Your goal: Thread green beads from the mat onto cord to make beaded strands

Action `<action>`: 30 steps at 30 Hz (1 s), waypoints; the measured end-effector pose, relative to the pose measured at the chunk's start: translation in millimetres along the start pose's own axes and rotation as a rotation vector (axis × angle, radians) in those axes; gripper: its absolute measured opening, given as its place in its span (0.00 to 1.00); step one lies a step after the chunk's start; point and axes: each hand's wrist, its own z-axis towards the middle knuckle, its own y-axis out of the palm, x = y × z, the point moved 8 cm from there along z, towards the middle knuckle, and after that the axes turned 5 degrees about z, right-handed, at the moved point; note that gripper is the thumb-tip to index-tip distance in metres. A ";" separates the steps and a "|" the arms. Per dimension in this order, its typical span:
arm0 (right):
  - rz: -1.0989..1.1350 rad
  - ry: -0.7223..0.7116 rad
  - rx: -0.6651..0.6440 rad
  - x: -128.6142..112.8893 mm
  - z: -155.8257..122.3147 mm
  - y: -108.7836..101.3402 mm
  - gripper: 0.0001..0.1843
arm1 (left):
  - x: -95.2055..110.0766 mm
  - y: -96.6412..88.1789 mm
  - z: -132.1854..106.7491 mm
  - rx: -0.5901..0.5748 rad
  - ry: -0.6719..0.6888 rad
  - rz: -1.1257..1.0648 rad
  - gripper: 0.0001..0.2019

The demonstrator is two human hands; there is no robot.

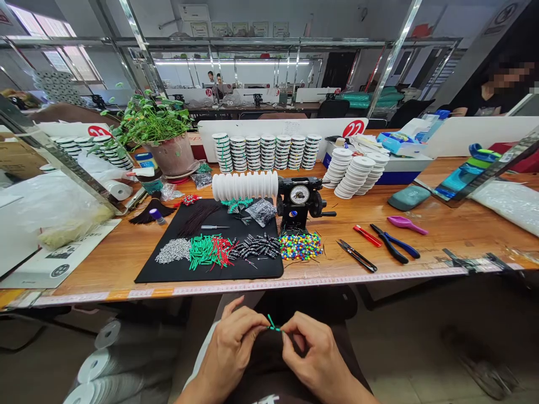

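Over my lap, below the table's front edge, both hands are raised with their fingertips almost meeting. My left hand (236, 343) pinches one end of a small piece with thin green tubes (272, 324); one tube sticks up at a slant. From the other side my right hand (310, 347) pinches the same piece between thumb and forefinger. Its finer details are too small to make out. On the black mat (168, 269) lie short green tubes (202, 249), red tubes (222, 251), black tubes (257, 247) and small silvery pieces (173, 251).
A hand-cranked winder (300, 202) holding white spools (245, 185) stands behind colourful beads (301, 246). Thread snips (356, 256), pliers (394, 243) and a pink tool (406, 225) lie to the right. A measuring tape (236, 286) runs along the table edge. Spool stacks (267, 152) line the back.
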 end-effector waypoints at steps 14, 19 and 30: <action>0.031 0.182 -0.162 13.8 0.0 -0.4 0.08 | -2.9 1.0 -0.2 -0.061 -0.020 -0.006 0.08; 0.235 0.248 -0.283 0.4 4.3 -2.2 0.14 | 11.0 -2.7 -0.2 -0.007 0.110 0.085 0.12; 0.534 0.414 -0.298 24.6 -3.5 33.1 0.28 | -11.1 -19.8 0.7 -0.093 -0.140 -0.158 0.19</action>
